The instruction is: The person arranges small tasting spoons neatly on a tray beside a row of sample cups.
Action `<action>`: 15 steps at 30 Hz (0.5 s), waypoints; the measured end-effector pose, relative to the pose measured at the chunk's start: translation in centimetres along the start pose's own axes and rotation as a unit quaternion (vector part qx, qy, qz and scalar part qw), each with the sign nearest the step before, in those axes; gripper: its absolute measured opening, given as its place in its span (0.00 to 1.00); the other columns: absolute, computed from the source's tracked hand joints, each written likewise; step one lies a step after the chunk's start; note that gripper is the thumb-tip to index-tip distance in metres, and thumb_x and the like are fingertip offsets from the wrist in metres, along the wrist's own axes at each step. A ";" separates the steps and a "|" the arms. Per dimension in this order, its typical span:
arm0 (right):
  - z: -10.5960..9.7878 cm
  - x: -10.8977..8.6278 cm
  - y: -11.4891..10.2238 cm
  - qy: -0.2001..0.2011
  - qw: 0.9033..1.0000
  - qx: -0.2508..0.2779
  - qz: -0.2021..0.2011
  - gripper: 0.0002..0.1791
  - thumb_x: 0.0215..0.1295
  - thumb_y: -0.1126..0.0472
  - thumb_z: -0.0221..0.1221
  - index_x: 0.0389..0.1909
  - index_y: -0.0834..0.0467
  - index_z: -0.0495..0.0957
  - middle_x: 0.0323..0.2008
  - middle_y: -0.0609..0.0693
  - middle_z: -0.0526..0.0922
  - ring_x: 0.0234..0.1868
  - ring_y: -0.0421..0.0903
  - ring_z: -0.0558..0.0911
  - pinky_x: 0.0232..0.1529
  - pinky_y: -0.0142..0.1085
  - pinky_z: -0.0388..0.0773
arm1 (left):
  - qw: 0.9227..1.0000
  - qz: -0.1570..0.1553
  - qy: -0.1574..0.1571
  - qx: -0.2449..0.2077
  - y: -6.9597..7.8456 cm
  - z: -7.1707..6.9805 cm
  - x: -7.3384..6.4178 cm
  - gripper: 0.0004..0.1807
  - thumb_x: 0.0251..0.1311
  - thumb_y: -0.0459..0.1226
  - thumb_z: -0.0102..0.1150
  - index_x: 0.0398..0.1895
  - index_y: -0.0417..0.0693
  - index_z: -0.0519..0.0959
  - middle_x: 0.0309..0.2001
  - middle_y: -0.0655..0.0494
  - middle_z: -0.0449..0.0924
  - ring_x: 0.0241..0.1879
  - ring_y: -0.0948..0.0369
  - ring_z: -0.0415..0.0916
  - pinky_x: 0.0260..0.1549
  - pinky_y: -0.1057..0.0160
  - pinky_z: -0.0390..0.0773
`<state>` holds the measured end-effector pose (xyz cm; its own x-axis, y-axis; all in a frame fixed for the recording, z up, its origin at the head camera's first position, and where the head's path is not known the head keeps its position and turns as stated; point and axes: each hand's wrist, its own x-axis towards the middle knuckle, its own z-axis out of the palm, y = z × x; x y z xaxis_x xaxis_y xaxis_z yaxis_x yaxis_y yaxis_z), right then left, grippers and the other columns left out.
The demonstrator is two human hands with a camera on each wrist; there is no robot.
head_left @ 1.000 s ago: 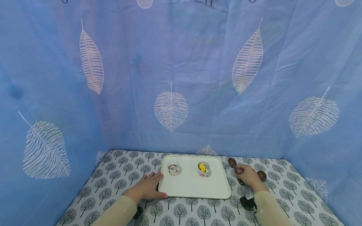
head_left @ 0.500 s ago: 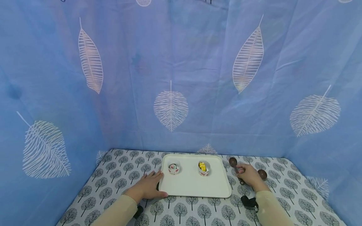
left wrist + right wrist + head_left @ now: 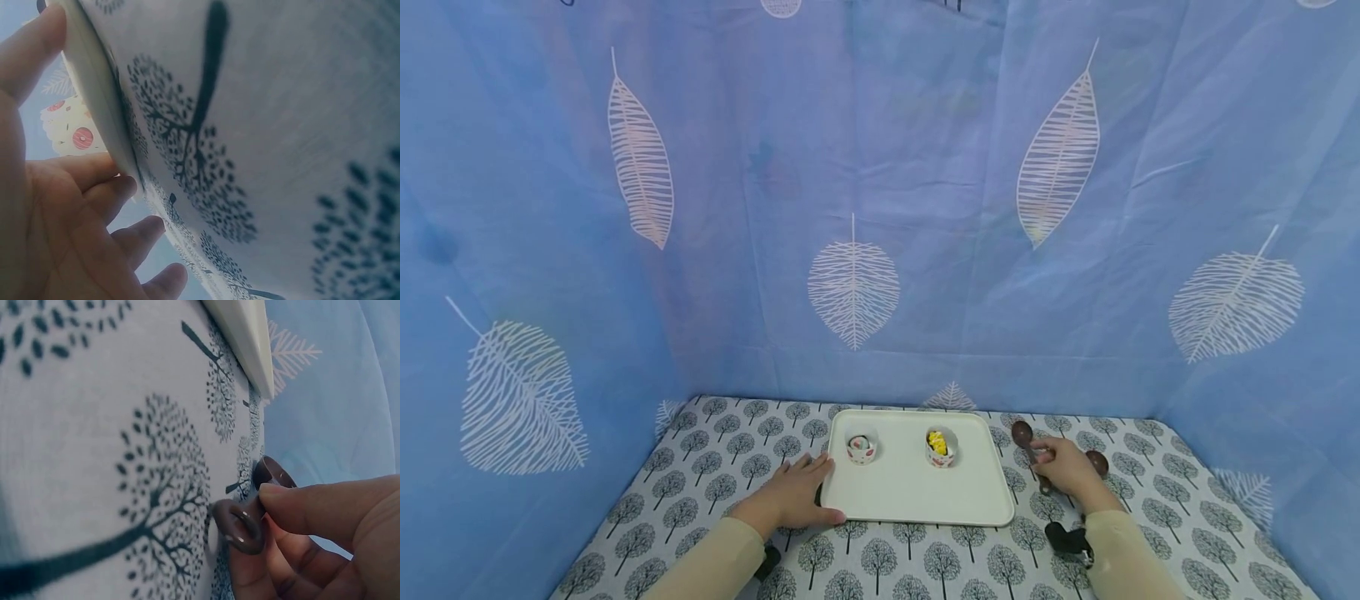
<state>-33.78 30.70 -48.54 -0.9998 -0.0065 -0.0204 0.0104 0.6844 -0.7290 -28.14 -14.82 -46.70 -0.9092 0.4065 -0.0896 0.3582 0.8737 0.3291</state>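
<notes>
My right hand [image 3: 1070,472] pinches the handle of a brown spoon [image 3: 1022,434] to the right of the tray, thumb against fingers. In the right wrist view the handle's looped end [image 3: 240,526] sticks out below the thumb, close to the cloth. My left hand [image 3: 793,498] touches the near left corner of a cream rectangular tray [image 3: 917,504], its fingers spread and the thumb at the front edge. On the tray stand two small patterned paper cups: the left cup [image 3: 862,456] holds something pale and rolled, the right cup [image 3: 942,457] something yellow.
A second brown spoon [image 3: 1098,463] lies right of my right hand, partly hidden by it. The table wears a cloth [image 3: 880,567] printed with trees. A blue curtain [image 3: 925,292] with white leaves closes off the back and sides.
My right hand and the brown spoon it pinches have shifted slightly to the right. The left hand, tray and cups stay in place, apart from a small shift of the view.
</notes>
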 end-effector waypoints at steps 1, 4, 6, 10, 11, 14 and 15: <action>-0.1 -0.1 0.0 0.002 1.000 -0.006 -0.004 0.24 0.58 0.71 0.57 0.57 0.70 0.68 0.32 0.56 0.77 0.25 0.46 0.74 0.23 0.37 0.73 | 1.000 -0.001 0.000 0.001 0.0 0.0 0.0 0.52 0.46 0.65 0.58 0.69 0.42 0.58 0.69 0.44 0.54 0.67 0.40 0.48 0.61 0.36 0.47; -0.3 -0.3 0.0 0.009 1.000 -0.023 -0.010 0.24 0.58 0.70 0.58 0.57 0.69 0.69 0.31 0.55 0.77 0.25 0.45 0.74 0.22 0.37 0.71 | 1.000 -0.004 0.000 0.002 0.0 0.1 0.0 0.53 0.45 0.66 0.57 0.69 0.43 0.58 0.69 0.45 0.54 0.67 0.41 0.48 0.62 0.36 0.47; -0.4 -0.3 -0.1 0.013 0.999 -0.027 -0.012 0.24 0.58 0.70 0.58 0.57 0.69 0.69 0.32 0.55 0.78 0.26 0.45 0.74 0.23 0.37 0.71 | 1.000 -0.004 0.000 0.003 0.0 0.1 0.1 0.53 0.45 0.66 0.57 0.69 0.43 0.58 0.69 0.45 0.54 0.67 0.41 0.48 0.62 0.36 0.47; -0.7 -0.5 -0.4 0.015 0.999 -0.025 -0.016 0.23 0.59 0.70 0.58 0.57 0.69 0.69 0.32 0.56 0.78 0.26 0.46 0.74 0.22 0.37 0.71 | 1.000 -0.002 0.001 0.005 -0.2 0.2 0.2 0.53 0.45 0.66 0.57 0.69 0.43 0.58 0.69 0.45 0.54 0.67 0.41 0.48 0.61 0.36 0.47; -0.7 -0.5 -0.4 0.015 0.999 -0.024 -0.017 0.23 0.59 0.70 0.58 0.56 0.69 0.69 0.32 0.56 0.78 0.25 0.46 0.74 0.21 0.37 0.71 | 1.000 -0.002 0.002 0.006 -0.2 0.3 0.2 0.53 0.45 0.66 0.57 0.69 0.43 0.58 0.69 0.45 0.54 0.67 0.41 0.48 0.61 0.36 0.47; -0.9 -0.5 -0.7 0.018 0.999 -0.027 -0.018 0.23 0.59 0.69 0.58 0.57 0.68 0.70 0.31 0.55 0.77 0.21 0.45 0.71 0.18 0.37 0.70 | 1.000 -0.002 0.002 0.007 -0.3 0.3 0.3 0.53 0.45 0.66 0.56 0.69 0.43 0.58 0.69 0.45 0.54 0.67 0.41 0.48 0.61 0.36 0.47; -1.0 -0.5 -0.8 0.020 0.999 -0.031 -0.021 0.23 0.59 0.69 0.58 0.57 0.67 0.70 0.31 0.54 0.77 0.21 0.45 0.71 0.18 0.37 0.69 | 1.000 -0.002 0.002 0.007 -0.4 0.4 0.4 0.53 0.45 0.66 0.56 0.69 0.44 0.58 0.69 0.46 0.54 0.67 0.41 0.48 0.62 0.36 0.47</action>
<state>-33.28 30.87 -47.30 -0.9993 -0.0083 0.0378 -0.0319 0.7286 -0.6841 -28.51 -14.90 -47.20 -0.9116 0.4016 -0.0875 0.3571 0.8794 0.3148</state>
